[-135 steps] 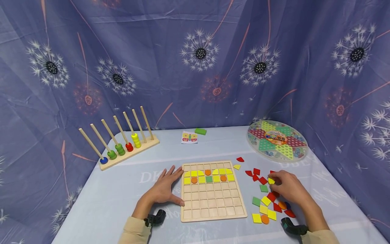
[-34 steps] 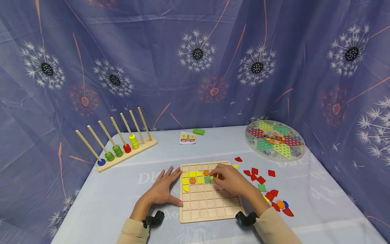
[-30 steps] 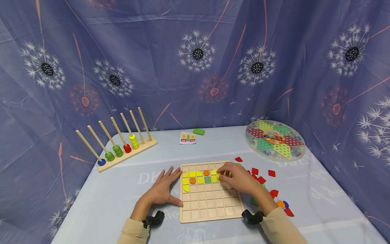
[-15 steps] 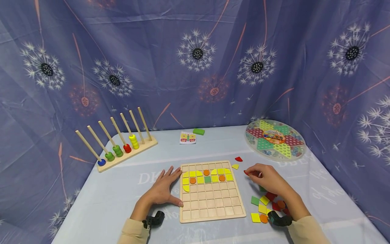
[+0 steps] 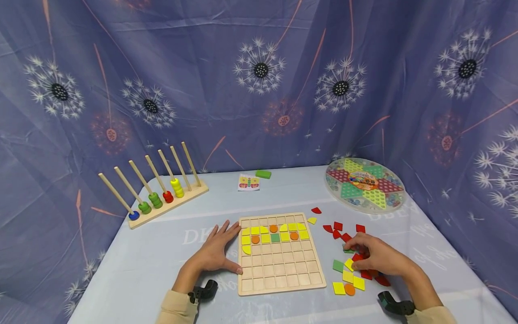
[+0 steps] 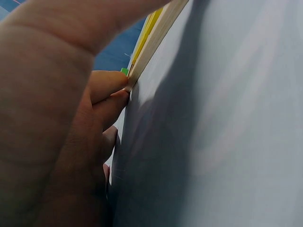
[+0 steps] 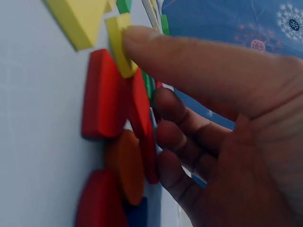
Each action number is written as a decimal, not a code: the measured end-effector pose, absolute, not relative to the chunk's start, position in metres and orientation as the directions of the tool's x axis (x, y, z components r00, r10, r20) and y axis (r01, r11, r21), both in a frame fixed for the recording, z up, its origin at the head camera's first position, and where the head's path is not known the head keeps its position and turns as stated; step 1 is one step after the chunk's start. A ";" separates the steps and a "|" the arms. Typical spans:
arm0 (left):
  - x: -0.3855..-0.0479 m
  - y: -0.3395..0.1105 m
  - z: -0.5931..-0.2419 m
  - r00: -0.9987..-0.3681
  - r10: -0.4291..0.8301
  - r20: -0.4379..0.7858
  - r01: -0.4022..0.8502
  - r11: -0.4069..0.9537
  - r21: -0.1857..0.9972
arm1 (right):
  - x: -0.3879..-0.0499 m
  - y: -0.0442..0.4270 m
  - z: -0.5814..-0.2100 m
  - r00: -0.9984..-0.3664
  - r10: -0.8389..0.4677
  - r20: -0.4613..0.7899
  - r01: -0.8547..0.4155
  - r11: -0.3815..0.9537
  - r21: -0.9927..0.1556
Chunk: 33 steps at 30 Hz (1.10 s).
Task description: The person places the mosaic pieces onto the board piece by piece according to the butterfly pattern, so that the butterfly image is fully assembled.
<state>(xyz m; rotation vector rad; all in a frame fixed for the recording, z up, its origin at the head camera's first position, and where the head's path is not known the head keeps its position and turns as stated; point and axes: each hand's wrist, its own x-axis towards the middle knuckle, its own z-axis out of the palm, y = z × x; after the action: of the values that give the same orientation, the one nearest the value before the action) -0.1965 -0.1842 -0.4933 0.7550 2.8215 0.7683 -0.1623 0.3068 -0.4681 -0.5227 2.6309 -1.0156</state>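
A wooden grid board point(image 5: 281, 271) lies mid-table, its second and third rows holding yellow, orange and green tiles. One yellow quarter-round tile point(image 5: 246, 249) sits in the fourth row at the left. My left hand point(image 5: 214, 252) is spread along the board's left edge, thumb and fingertips touching it. Over the loose tiles at the right, my right hand point(image 5: 382, 256) has its thumb on a yellow square tile point(image 7: 117, 40). Its index finger partly covers a green tile point(image 5: 347, 251). The other fingers curve loosely above red tiles point(image 7: 102, 94) and an orange disc point(image 7: 131, 165).
Behind the board are a picture card point(image 5: 248, 182) and a green block point(image 5: 263, 174). A peg stacker point(image 5: 170, 204) with coloured rings stands back left, a round Chinese checkers board point(image 5: 364, 184) back right. More loose tiles point(image 5: 339, 288) lie right of the grid board.
The yellow quarter-round tile has been added at the board's left. My right hand left the board, stopped at a red quarter-round tile, then moved down-right over the loose tiles. My left hand stayed.
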 end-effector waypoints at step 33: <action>-0.195 -0.186 -0.492 -0.869 0.494 0.010 0.431 0.748 0.505 | -0.179 0.252 -0.465 -0.912 -0.409 0.010 -0.331 0.722 -0.607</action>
<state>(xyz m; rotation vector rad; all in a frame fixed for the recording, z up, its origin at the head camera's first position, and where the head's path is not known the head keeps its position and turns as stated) -0.1948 -0.1856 -0.4924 0.7493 2.8200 0.7676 -0.1790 0.2518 -0.4655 -0.6037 2.7983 -0.9504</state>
